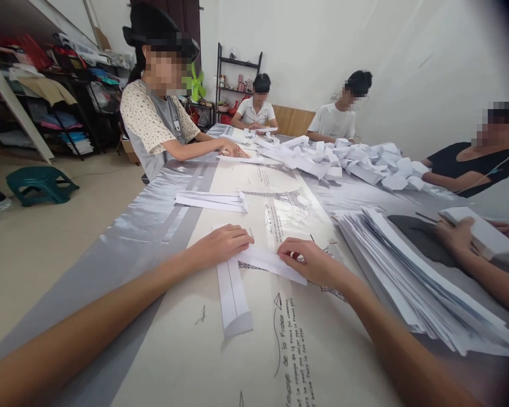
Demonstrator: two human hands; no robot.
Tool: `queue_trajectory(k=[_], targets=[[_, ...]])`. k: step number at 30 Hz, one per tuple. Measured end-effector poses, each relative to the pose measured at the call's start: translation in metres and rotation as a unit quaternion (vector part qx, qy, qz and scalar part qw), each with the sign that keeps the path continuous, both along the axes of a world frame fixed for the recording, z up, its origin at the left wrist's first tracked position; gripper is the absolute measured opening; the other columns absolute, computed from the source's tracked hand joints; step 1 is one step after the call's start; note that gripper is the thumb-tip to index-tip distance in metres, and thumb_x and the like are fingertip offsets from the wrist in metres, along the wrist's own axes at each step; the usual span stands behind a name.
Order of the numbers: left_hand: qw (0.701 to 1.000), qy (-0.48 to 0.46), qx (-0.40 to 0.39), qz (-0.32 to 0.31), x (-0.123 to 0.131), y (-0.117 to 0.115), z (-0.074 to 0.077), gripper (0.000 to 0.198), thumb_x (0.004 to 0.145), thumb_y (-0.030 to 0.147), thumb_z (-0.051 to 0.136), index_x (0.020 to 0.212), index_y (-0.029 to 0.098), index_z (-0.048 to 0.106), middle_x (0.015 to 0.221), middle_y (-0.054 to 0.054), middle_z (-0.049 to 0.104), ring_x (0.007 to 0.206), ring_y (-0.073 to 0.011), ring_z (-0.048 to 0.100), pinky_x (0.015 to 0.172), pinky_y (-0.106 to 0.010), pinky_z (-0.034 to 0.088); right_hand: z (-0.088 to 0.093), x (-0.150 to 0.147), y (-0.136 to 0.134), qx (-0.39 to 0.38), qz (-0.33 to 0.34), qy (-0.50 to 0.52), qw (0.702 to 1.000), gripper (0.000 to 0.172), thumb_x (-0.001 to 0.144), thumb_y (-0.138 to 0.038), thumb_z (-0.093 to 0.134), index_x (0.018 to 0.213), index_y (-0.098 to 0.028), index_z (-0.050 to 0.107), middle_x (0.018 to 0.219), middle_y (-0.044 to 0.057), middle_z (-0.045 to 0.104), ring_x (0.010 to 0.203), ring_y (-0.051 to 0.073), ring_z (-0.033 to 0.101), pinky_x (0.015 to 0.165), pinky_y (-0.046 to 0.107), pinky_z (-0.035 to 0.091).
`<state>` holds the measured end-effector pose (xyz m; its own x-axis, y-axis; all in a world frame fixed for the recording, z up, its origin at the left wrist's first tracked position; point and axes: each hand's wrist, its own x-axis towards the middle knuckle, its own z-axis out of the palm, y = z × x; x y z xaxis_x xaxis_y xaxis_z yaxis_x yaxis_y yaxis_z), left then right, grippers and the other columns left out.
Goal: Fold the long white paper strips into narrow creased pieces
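Observation:
A folded white paper strip [271, 264] lies crosswise on the printed table cover [186, 339]. My left hand [224, 244] rests flat over its left end, fingers stretched out and pointing right. At the strip's right part, my right hand [307, 260] pinches the upper edge between thumb and curled fingers. Another folded strip [234, 299] runs lengthwise just below my left hand, its upper part passing under that hand. Farther up the table is a further folded strip [212, 201], touched by neither hand.
Stacked white sheets [407, 277] lie to the right, beside another person's hands holding a white paper block [479, 232]. A heap of folded papers [356, 161] covers the far table. Several people sit or stand around it. A green stool [40, 183] stands left.

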<state>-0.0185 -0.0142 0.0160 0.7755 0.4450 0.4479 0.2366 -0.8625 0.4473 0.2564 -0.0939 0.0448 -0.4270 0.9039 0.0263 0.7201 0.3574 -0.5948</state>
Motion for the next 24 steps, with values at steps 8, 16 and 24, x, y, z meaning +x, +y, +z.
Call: queue_trajectory(k=[8,16,24], targets=[[0.981,0.081,0.176,-0.022,-0.001,0.0,-0.004,0.034,0.105,0.011,0.033,0.113,0.016,0.066,0.108,-0.01,0.066,0.091,-0.0184,0.063,0.082,-0.032,0.05,-0.001,-0.001,-0.002,-0.034,-0.033,-0.011,0.999,0.02,0.097,-0.03,0.05,0.116,-0.028,0.058,0.1,0.003,0.069,0.083,0.018,0.063,0.07,0.034,0.053],[0.997,0.033,0.066,-0.019,-0.001,0.002,0.005,0.029,0.107,0.022,0.042,0.108,0.018,0.071,0.106,-0.008,0.067,0.094,-0.0177,0.065,0.083,-0.03,0.05,-0.003,0.0,0.001,-0.024,0.004,0.028,0.999,0.018,0.098,-0.034,0.054,0.098,-0.026,0.07,0.097,0.003,0.069,0.08,0.017,0.061,0.073,0.035,0.053],[0.997,0.038,-0.021,-0.057,-0.012,0.016,0.027,0.018,0.1,0.025,0.06,0.099,0.019,0.077,0.098,-0.005,0.077,0.089,-0.0165,0.071,0.081,-0.026,0.051,0.006,0.001,0.001,0.002,0.011,0.086,0.996,0.02,0.095,-0.036,0.061,0.092,-0.026,0.078,0.089,0.004,0.07,0.075,0.016,0.063,0.068,0.033,0.051]])
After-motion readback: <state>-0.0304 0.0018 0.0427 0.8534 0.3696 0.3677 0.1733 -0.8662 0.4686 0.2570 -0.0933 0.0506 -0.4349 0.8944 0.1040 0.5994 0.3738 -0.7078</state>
